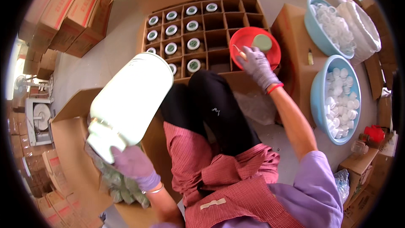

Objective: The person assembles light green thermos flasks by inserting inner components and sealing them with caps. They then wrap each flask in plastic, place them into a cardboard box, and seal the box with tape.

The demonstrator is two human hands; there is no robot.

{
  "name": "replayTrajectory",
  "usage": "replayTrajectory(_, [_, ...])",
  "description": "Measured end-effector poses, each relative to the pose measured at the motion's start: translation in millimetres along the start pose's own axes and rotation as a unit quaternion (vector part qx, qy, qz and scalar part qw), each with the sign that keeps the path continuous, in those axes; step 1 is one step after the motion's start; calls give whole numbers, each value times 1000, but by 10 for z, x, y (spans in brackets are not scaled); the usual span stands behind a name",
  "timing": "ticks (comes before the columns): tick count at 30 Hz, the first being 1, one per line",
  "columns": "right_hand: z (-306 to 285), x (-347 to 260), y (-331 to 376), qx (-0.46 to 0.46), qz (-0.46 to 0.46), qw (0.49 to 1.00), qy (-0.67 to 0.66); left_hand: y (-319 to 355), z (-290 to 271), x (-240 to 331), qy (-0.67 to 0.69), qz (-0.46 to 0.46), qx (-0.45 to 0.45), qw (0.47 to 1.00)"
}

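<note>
My left hand (134, 165), in a pale purple glove, grips the neck end of a large pale green jar (130, 101) and holds it tilted, base up, over an open carton. My right hand (254, 63), in a grey glove, reaches forward to a red bowl (247, 38) and pinches a small thin stick at the bowl's near edge. A round pale green sponge (262, 42) lies in that bowl. The bowl rests on a divided cardboard box (219, 38) whose left cells hold several capped jars (171, 48).
Two blue basins (316, 97) of white caps stand on the right, with a bag of caps behind them. The carton (76, 152) at left holds more pale jars. Stacked cartons line the upper left. A red object (373, 133) lies at far right. My knees are between the boxes.
</note>
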State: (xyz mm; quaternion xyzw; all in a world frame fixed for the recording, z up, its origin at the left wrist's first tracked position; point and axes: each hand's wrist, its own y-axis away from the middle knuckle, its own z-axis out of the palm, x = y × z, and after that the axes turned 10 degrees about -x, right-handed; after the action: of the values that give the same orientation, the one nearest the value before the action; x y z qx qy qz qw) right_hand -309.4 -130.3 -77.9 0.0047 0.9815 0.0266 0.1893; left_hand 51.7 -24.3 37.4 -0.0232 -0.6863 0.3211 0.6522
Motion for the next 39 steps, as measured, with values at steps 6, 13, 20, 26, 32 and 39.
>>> replayTrajectory(6, [-639,-1246,426,65,-142,767,-622,745,-96,-349,-94,-247,-185,947])
replayTrajectory(13, [-350,-1777,1278,127,-381,877,-264,322,278,-338,368,-325,-221,842])
replayTrajectory(20, [-175,-701,1041,38,-292,900,-320,324,-356,-706,-53,-225,-322,918])
replayTrajectory(26, [-397,-1321,1013,0,-476,825,-305,231,249,151,48,-272,-285,918])
replayTrajectory(32, [-325,-926,1004,-101,-212,887,-397,193,0,-288,225,-303,-293,879])
replayTrajectory(39, [-385,-1509,712,-50,-407,844,-346,-305,215,-103,16,-14,-554,833])
